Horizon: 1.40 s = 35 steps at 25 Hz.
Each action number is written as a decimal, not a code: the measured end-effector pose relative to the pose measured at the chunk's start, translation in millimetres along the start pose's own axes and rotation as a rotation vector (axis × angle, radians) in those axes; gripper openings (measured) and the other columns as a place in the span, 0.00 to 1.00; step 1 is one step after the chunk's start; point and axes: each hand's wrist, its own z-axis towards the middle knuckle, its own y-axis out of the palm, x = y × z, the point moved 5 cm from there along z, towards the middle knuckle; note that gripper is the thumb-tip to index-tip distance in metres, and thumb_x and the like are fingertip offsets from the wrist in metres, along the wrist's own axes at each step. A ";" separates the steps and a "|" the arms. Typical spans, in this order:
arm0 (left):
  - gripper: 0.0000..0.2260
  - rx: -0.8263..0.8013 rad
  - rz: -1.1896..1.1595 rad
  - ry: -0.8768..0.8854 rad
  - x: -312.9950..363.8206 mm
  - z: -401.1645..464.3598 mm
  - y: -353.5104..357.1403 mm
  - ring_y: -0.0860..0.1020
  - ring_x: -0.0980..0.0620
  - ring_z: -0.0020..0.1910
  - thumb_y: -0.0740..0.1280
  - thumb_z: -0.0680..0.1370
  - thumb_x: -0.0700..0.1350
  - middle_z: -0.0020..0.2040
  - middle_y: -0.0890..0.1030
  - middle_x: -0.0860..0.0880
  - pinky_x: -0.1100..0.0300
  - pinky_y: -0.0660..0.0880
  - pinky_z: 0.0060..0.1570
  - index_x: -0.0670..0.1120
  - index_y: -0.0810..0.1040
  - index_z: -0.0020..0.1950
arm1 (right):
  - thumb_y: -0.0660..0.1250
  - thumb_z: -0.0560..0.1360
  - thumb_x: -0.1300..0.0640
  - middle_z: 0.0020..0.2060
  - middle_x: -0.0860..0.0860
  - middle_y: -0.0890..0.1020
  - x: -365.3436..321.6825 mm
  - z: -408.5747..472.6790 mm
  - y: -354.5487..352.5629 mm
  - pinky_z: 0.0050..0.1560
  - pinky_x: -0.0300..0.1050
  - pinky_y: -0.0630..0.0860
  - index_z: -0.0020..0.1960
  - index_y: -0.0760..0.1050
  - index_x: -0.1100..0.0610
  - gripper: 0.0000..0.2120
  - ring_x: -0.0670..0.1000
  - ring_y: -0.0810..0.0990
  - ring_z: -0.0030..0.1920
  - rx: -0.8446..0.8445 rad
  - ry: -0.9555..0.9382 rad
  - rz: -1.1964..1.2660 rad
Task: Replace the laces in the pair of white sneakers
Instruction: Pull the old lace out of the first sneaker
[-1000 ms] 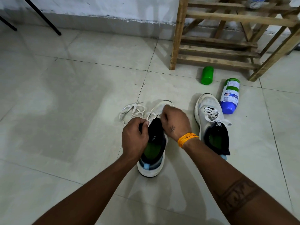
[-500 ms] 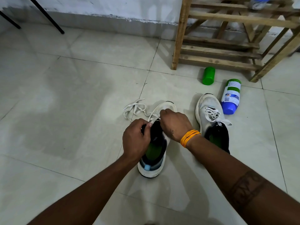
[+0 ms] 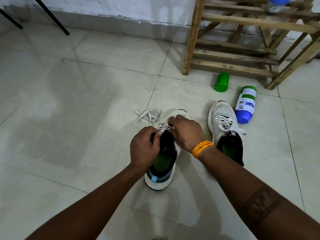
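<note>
Near sneaker (image 3: 161,168) on floor tiles (image 3: 86,118), heel toward camera, toe at 12 o'clock. Left hand (image 3: 144,149) and right hand (image 3: 186,132) both curled, pinching its white lace (image 3: 149,115), loose end trailing to 11. Second sneaker (image 3: 223,125) at 2 o'clock, laced, toe at 12. Beyond it, blue bottle (image 3: 245,104), label unreadable; green cap (image 3: 222,81).

Near sneaker (image 3: 161,163) eyelets hidden under hands; bottle (image 3: 245,104) label unreadable.

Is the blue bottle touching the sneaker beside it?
Cannot tell. In the head view the blue bottle lies right against the laced sneaker, with no clear gap or contact visible.
</note>
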 end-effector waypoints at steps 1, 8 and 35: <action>0.06 0.004 0.001 -0.001 -0.5 -0.5 -0.1 0.75 0.55 0.37 0.69 0.81 0.46 0.38 0.78 0.55 0.59 0.70 0.38 0.47 0.80 0.45 | 0.62 0.79 0.53 0.50 0.55 0.78 4.1 1.9 1.7 0.41 0.53 0.75 0.56 0.72 0.53 0.07 0.65 0.81 0.46 0.016 0.005 -0.019; 0.05 0.019 0.009 -0.040 -5.3 -0.5 -1.7 0.75 0.55 0.38 0.70 0.80 0.45 0.39 0.79 0.55 0.57 0.72 0.38 0.47 0.80 0.45 | 0.66 0.77 0.53 0.50 0.53 0.82 40.3 2.6 -28.5 0.44 0.52 0.76 0.61 0.76 0.50 0.13 0.61 0.81 0.50 0.165 0.026 0.171; 0.09 0.022 0.031 -0.065 -2.2 -2.8 1.3 0.73 0.53 0.35 0.69 0.80 0.44 0.35 0.75 0.54 0.54 0.70 0.35 0.47 0.75 0.41 | 0.61 0.80 0.57 0.54 0.61 0.77 63.1 1.9 -6.3 0.41 0.55 0.73 0.56 0.72 0.61 0.09 0.68 0.81 0.48 0.175 0.450 0.039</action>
